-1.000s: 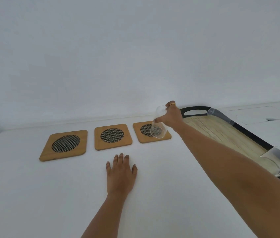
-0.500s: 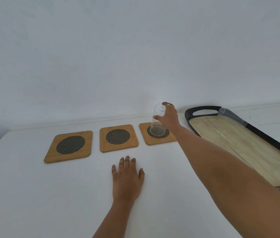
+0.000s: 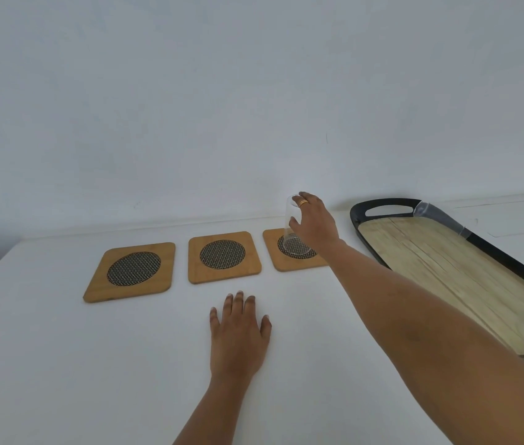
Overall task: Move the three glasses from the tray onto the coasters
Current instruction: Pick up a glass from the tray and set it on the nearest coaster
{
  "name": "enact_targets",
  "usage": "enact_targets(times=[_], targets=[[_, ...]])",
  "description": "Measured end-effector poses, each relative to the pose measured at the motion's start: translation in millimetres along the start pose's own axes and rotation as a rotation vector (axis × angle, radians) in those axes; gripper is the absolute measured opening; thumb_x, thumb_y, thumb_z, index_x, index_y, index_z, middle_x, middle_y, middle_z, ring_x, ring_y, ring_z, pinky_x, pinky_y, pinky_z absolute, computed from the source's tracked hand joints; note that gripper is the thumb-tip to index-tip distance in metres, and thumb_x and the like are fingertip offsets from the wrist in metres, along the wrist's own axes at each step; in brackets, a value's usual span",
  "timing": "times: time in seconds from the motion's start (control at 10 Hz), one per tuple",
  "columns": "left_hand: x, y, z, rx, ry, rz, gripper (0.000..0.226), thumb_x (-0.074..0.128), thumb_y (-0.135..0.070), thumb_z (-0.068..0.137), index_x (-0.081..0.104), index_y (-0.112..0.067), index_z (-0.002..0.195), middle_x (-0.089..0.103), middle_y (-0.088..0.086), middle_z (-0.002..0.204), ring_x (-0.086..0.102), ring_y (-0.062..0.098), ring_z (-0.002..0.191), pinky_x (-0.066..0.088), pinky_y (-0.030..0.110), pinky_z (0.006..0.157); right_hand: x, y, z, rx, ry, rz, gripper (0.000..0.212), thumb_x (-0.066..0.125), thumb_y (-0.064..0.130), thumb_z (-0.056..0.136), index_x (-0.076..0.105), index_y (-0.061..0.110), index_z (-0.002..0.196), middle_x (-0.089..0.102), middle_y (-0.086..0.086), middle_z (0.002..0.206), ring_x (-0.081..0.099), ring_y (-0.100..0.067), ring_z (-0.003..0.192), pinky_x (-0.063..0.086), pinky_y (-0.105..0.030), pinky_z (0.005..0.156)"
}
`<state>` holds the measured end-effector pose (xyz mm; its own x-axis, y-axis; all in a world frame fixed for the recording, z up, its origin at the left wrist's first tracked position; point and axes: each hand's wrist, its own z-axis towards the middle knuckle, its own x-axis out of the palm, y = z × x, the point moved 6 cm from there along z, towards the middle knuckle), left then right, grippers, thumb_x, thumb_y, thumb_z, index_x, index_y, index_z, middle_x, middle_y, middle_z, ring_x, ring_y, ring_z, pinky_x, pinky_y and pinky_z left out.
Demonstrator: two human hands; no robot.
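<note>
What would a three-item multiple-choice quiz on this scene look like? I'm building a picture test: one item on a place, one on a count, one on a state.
1. Where is the glass held by the right hand?
A. On the right coaster
B. On the tray
C. On the left coaster

2. How many coasters are bare?
A. One
B. Two
C. Three

3. How is the left hand?
A. Gripping a glass
B. Flat on the table
C. Raised

Answers: 1 A, the glass base sits on the right coaster's mesh. 2 B, the left coaster and middle coaster hold nothing. 3 B, its palm lies down with fingers spread.
</note>
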<state>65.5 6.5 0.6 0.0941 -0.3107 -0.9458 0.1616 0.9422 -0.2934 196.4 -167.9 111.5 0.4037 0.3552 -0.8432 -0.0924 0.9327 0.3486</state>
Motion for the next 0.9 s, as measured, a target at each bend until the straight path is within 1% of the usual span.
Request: enact_targets(times=[0.1, 0.3, 0.4, 0.5, 0.6, 0.7, 0.8, 0.9], targets=[[-1, 0, 1, 0.003, 0.000, 0.002, 0.053, 0.027, -0.043, 0.096, 0.024, -0.020, 0.144, 0.024, 0.001, 0.156, 0.015, 0.017, 0.146, 0.011, 0.044, 0.119, 0, 0, 1, -0.007, 0.013, 0.020, 0.049, 0.049, 0.013, 0.092, 0.041, 0.010, 0.139, 0.038, -0.005, 0.149, 0.026, -0.018, 0.142, 0.036, -0.034, 0.108], [-1, 0, 0, 0.005, 0.002, 0.005, 0.053, 0.026, -0.043, 0.097, 0.024, -0.020, 0.144, 0.023, 0.001, 0.156, 0.015, 0.017, 0.146, 0.011, 0.044, 0.119, 1, -1, 3, -0.017, 0.027, 0.013, 0.049, 0.050, 0.012, 0.092, 0.040, 0.010, 0.140, 0.038, -0.005, 0.149, 0.025, -0.018, 0.143, 0.034, -0.034, 0.109], [0, 0, 0, 0.004, 0.008, -0.002, 0.053, 0.026, -0.043, 0.097, 0.023, -0.020, 0.145, 0.023, 0.001, 0.156, 0.014, 0.017, 0.146, 0.011, 0.044, 0.119, 1, -1, 1, -0.015, 0.044, -0.049, 0.052, 0.051, 0.017, 0.092, 0.037, 0.011, 0.142, 0.035, -0.005, 0.152, 0.020, -0.020, 0.145, 0.033, -0.038, 0.112], [0, 1, 0, 0.004, 0.007, 0.008, 0.054, 0.026, -0.043, 0.097, 0.023, -0.020, 0.145, 0.023, 0.001, 0.156, 0.014, 0.018, 0.146, 0.011, 0.044, 0.119, -1, -3, -4, 0.022, 0.013, -0.131, 0.058, 0.050, 0.028, 0.093, 0.030, 0.013, 0.145, 0.027, -0.004, 0.156, 0.013, -0.022, 0.147, 0.028, -0.047, 0.114], [0, 0, 0, 0.006, 0.012, 0.012, 0.054, 0.026, -0.043, 0.097, 0.023, -0.019, 0.145, 0.023, 0.001, 0.156, 0.014, 0.018, 0.146, 0.011, 0.044, 0.119, -9, -8, -12, 0.069, -0.062, -0.073, 0.058, 0.051, 0.032, 0.092, 0.033, 0.011, 0.143, 0.029, -0.006, 0.153, 0.016, -0.023, 0.146, 0.031, -0.050, 0.110], [0, 0, 0, 0.005, 0.013, 0.013, 0.053, 0.026, -0.043, 0.097, 0.024, -0.019, 0.144, 0.024, 0.002, 0.156, 0.015, 0.018, 0.146, 0.012, 0.045, 0.119, -17, -12, -25, 0.085, -0.121, -0.026, 0.055, 0.053, 0.032, 0.091, 0.038, 0.010, 0.139, 0.035, -0.008, 0.149, 0.022, -0.024, 0.143, 0.035, -0.050, 0.107], [-1, -1, 0, 0.006, 0.009, 0.017, 0.053, 0.027, -0.043, 0.097, 0.025, -0.018, 0.144, 0.025, 0.002, 0.155, 0.016, 0.019, 0.146, 0.013, 0.045, 0.119, -23, -17, -44, 0.092, -0.165, 0.005, 0.053, 0.056, 0.029, 0.090, 0.043, 0.007, 0.136, 0.039, -0.010, 0.145, 0.028, -0.025, 0.139, 0.037, -0.048, 0.106], [-1, -2, -2, 0.006, 0.012, 0.023, 0.053, 0.027, -0.042, 0.097, 0.025, -0.018, 0.144, 0.025, 0.003, 0.156, 0.016, 0.019, 0.146, 0.013, 0.045, 0.119, -23, -24, -66, 0.112, -0.167, 0.009, 0.050, 0.055, 0.030, 0.091, 0.046, 0.007, 0.134, 0.042, -0.009, 0.143, 0.032, -0.024, 0.137, 0.037, -0.045, 0.106]])
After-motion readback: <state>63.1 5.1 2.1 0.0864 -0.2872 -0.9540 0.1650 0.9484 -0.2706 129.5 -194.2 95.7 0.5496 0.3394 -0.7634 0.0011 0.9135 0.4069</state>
